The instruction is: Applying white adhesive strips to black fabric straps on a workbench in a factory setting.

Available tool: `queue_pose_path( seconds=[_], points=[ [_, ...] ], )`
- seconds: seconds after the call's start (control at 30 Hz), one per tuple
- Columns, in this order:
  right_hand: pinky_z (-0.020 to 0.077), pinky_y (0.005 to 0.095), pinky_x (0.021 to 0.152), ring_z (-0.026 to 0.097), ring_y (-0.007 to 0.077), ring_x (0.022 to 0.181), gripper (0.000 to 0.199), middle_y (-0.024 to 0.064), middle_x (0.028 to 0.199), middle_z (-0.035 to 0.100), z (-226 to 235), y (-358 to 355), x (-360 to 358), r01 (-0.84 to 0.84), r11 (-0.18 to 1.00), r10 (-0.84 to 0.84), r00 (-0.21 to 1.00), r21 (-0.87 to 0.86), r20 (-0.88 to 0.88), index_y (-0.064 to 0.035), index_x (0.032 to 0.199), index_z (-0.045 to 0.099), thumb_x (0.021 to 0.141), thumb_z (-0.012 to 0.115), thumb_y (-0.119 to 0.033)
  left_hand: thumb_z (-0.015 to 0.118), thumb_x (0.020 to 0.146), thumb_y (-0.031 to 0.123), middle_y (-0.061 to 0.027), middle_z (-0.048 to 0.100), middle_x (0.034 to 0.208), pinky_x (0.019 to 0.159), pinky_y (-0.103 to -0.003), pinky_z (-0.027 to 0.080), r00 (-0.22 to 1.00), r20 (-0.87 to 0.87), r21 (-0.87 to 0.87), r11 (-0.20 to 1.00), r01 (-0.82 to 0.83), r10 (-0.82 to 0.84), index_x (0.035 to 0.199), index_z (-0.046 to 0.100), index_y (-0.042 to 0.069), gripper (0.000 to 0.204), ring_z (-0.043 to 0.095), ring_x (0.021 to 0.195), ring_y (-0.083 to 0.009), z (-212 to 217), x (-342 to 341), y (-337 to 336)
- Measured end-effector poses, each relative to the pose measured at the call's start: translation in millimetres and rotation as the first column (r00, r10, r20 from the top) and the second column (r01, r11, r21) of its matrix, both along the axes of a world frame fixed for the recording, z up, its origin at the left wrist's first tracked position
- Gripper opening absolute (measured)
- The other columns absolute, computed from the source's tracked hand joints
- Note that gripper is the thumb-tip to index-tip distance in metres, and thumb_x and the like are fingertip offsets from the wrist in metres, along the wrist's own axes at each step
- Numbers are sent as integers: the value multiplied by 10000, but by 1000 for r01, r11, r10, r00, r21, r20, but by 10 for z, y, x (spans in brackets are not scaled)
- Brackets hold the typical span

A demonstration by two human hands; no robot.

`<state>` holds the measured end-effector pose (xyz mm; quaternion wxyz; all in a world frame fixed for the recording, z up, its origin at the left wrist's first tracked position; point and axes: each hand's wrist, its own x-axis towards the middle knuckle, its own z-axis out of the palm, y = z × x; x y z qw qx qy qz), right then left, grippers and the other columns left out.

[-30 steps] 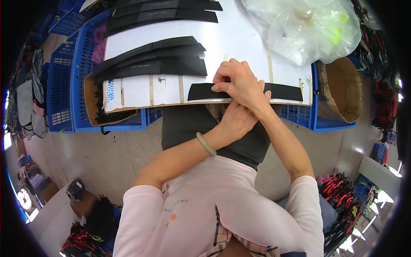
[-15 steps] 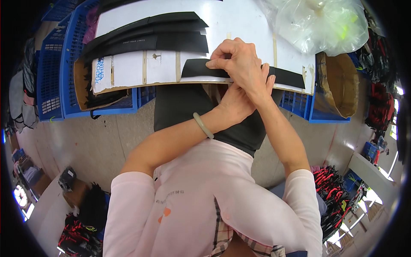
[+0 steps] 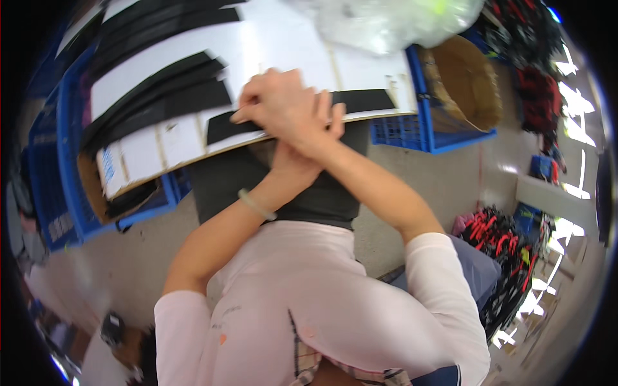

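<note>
Black strip point(image 3: 364, 101) lies along the near edge of the desk point(image 3: 283, 42), so I'd press it flat (right hand point(image 3: 280, 106) narrow over it, left hand point(image 3: 295, 164) crossed underneath, can't tell if either's gripping).

- One fisheye camera sits on my head — looking steeply down.
- My shirt point(image 3: 277, 283) is nearest, below.
- The table point(image 3: 277, 45) lies farther — up top.
</note>
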<state>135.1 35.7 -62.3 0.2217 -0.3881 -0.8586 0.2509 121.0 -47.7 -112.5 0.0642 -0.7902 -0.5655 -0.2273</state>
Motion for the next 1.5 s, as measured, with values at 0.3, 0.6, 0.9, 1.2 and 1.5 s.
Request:
queue_pose_path(
  seconds=[0.3, 0.6, 0.9, 1.2, 1.5],
  points=[
    [396, 378, 746, 585, 210, 701, 175, 24, 667, 643, 8, -55, -76, -17, 1000, 17, 1000, -21, -11, -114, 619, 664, 661, 776, -242, 446, 916, 245, -189, 381, 1465, 1132, -526, 278, 997, -71, 34, 999, -19, 22, 1397, 430, 105, 501, 350, 1386, -362, 25, -76, -37],
    [454, 233, 729, 577, 95, 781, 81, 34, 808, 644, 775, 250, 838, 5, 838, -375, 732, -545, -569, 35, 865, 679, 839, 674, -41, 586, 734, 128, -121, 579, 873, 712, -333, 452, 970, 49, 96, 968, 232, -237, 944, 636, 20, 242, 559, 798, -243, 570, -281, -17],
    [476, 254, 745, 610, 133, 809, 102, 64, 878, 674, 989, 546, 423, -46, 928, -167, 835, -369, -524, 33, 892, 699, 849, 675, -56, 643, 793, 101, -166, 631, 1100, 894, -435, 480, 965, -9, 261, 932, -252, 264, 1015, 621, 37, 233, 609, 1033, -344, 927, -2403, 127],
    [445, 355, 746, 582, 213, 911, 183, -2, 894, 632, 105, 1266, -1447, -228, 842, 230, 971, 489, 56, -113, 866, 699, 705, 766, -167, 685, 826, 150, -166, 562, 1232, 1048, -477, 370, 964, 147, 40, 973, -229, 220, 1056, 594, 32, 274, 518, 1184, -356, 568, -2408, 45],
    [447, 270, 613, 551, 129, 654, 89, 39, 731, 609, 956, 717, -798, -257, 917, 145, 927, -306, -346, 4, 895, 630, 892, 625, -85, 572, 966, 98, -193, 533, 1330, 1044, -357, 418, -389, 918, -39, 995, 95, 73, 1389, 347, -51, 502, 536, 1216, -231, 1171, -2327, 325]
  ],
)
